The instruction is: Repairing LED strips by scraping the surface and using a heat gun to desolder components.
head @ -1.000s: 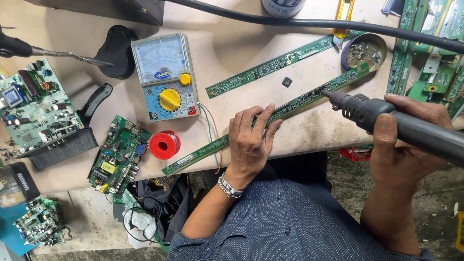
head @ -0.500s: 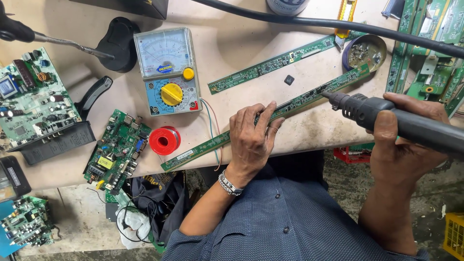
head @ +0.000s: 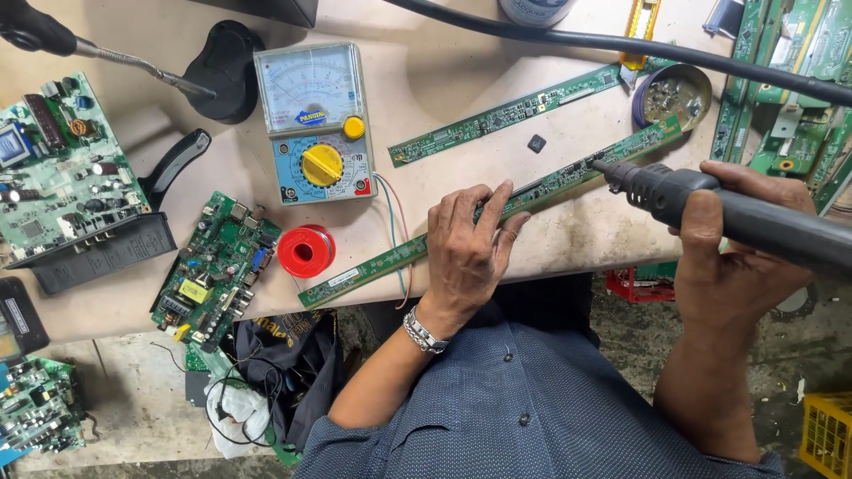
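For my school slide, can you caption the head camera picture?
Left hand steadies a long green board while right hand aims a black tool.

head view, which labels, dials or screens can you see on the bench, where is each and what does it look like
Analog multimeter: upper middle of bench, grey rectangular case, pale curved needle scale, small blue label, yellow round knob.
White sticker: on the long green strip board, left of the left hand, small rectangle.
Yellow label: on the green circuit board at the bench's front left.
No lit screens visible.

Hot-air tool [head: 710, 208] nozzle edged nearer left hand [head: 466, 253].
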